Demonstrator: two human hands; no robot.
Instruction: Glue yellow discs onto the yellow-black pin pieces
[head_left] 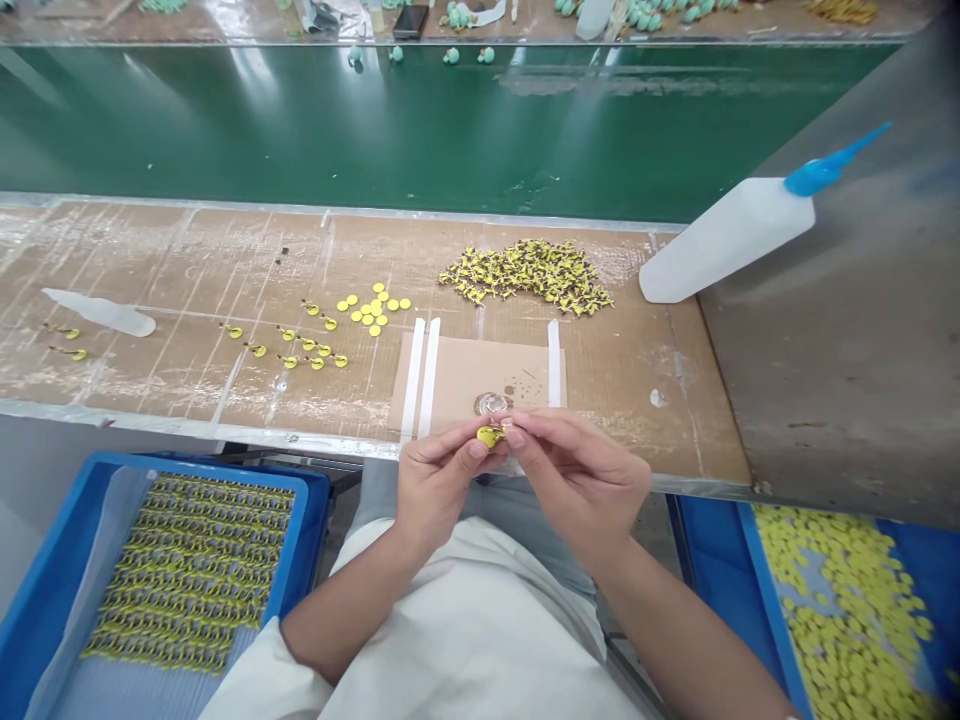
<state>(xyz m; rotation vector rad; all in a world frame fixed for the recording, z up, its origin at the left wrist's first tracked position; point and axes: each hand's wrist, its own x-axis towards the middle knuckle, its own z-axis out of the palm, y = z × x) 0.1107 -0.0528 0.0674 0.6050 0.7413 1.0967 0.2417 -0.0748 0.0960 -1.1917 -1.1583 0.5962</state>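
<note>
Both hands meet over the front edge of the bench. My left hand (440, 480) pinches a small yellow disc (490, 436) between thumb and forefinger. From the other side my right hand (577, 475) closes its fingertips on a small yellow and dark figure at the disc; the figure is mostly hidden. Just beyond the fingers, a small clear round dish (492, 403) rests on a cardboard sheet (480, 360) with white strips. Loose yellow discs (375, 310) lie further off to the left, near several discs with figures attached (307, 343). Behind the sheet is a pile of yellow and dark figures (532, 275).
A white bottle with a blue nozzle (731, 240) leans against a metal panel (847, 300) at right. Blue trays stand below: one with rows of joined pieces (195, 570), one with yellow discs (847, 610). A green conveyor belt (300, 130) runs behind the bench.
</note>
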